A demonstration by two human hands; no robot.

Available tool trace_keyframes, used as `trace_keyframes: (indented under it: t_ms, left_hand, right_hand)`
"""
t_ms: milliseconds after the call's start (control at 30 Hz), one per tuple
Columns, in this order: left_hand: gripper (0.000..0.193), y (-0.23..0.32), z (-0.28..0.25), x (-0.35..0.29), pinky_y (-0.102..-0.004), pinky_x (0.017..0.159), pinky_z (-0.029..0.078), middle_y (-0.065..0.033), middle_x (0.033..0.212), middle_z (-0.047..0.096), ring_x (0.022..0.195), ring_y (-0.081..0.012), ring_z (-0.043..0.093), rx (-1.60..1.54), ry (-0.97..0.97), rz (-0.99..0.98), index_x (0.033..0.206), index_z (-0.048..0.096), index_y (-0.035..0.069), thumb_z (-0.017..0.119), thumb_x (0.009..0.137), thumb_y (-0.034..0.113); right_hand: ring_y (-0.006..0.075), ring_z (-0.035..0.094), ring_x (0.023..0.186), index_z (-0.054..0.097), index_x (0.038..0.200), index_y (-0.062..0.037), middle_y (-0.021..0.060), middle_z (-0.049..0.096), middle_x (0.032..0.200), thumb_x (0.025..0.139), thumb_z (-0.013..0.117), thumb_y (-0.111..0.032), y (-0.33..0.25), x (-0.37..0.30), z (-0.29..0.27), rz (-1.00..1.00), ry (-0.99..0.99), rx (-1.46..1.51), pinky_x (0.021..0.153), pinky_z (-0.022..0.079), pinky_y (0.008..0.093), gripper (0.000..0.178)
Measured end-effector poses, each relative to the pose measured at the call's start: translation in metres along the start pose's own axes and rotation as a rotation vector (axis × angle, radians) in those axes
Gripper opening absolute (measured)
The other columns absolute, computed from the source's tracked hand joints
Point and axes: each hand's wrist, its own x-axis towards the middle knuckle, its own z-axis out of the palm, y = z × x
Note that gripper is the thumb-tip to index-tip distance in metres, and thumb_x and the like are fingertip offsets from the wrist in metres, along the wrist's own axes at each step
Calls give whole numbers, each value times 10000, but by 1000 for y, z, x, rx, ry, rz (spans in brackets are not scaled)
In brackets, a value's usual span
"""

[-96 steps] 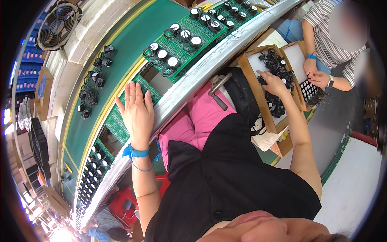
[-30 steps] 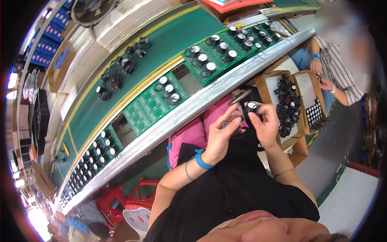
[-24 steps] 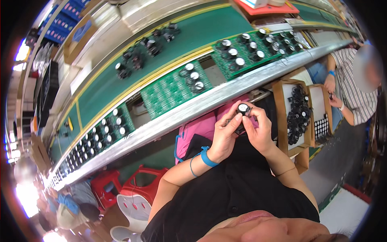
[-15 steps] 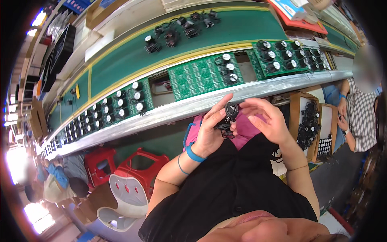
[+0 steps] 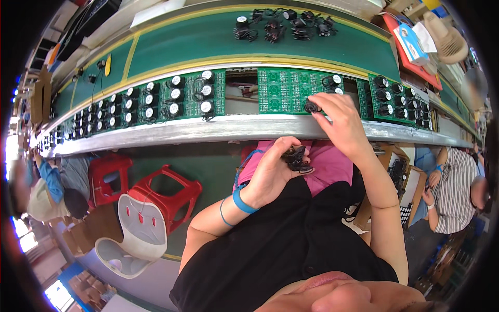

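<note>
My right hand (image 5: 343, 125) pinches a small round black part (image 5: 312, 106) between thumb and fingers. It is above the near edge of a green circuit board (image 5: 278, 93), beside two white-topped black parts (image 5: 333, 80) at the board's right end. Whether the held part touches the board, I cannot tell. In front of my body, my left hand (image 5: 267, 179) is closed around several black parts with thin wires (image 5: 296, 158). Its palm faces up and the fingers curl over the bunch.
Along the metal rail (image 5: 208, 131) stand more boards filled with white-topped parts (image 5: 176, 93). A loose group of black parts (image 5: 301, 31) lies on the green belt (image 5: 192, 39) behind. A red stool (image 5: 182, 195) stands at left; a co-worker in a striped shirt (image 5: 452, 192) is at right.
My right hand has moved up and right, away from my left, carrying a round black part to the board. My left hand keeps its bunch. The view has shifted.
</note>
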Motion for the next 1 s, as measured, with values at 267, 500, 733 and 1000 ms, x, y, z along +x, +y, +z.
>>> trace_keyframes:
  t_ms: [267,500,733,1000]
  left_hand:
    - [244,-4,-2,-5,-342,828,467,-112,1037,575,904,-195,570,124,-101,-34,1086,492,89,436,983,302]
    - [408,-8,-7,1,-295,676,495,-130,947,607,747,-167,588,218,-177,-97,1088,482,69,347,986,441]
    - [476,-10,0,1,-286,635,487,-128,872,601,668,-168,576,166,-113,-57,1168,446,73,285,987,483]
    - [536,-10,2,1,-296,607,474,-112,827,582,648,-179,566,116,-53,-59,1223,419,63,249,982,510]
  right_hand:
    - [211,553,1002,618,1006,-75,49,633,913,718,713,-86,7,10,9,25,-113,-186,887,344,434,303]
    - [215,562,983,633,976,-70,49,636,895,712,713,-87,5,16,9,10,-147,-195,886,348,430,276]
    - [221,566,972,630,956,-61,61,646,882,714,703,-79,6,24,5,-42,-211,-211,876,353,423,253]
    - [270,567,928,624,947,-19,92,645,967,705,697,-49,16,29,3,-31,-381,-131,853,392,356,255]
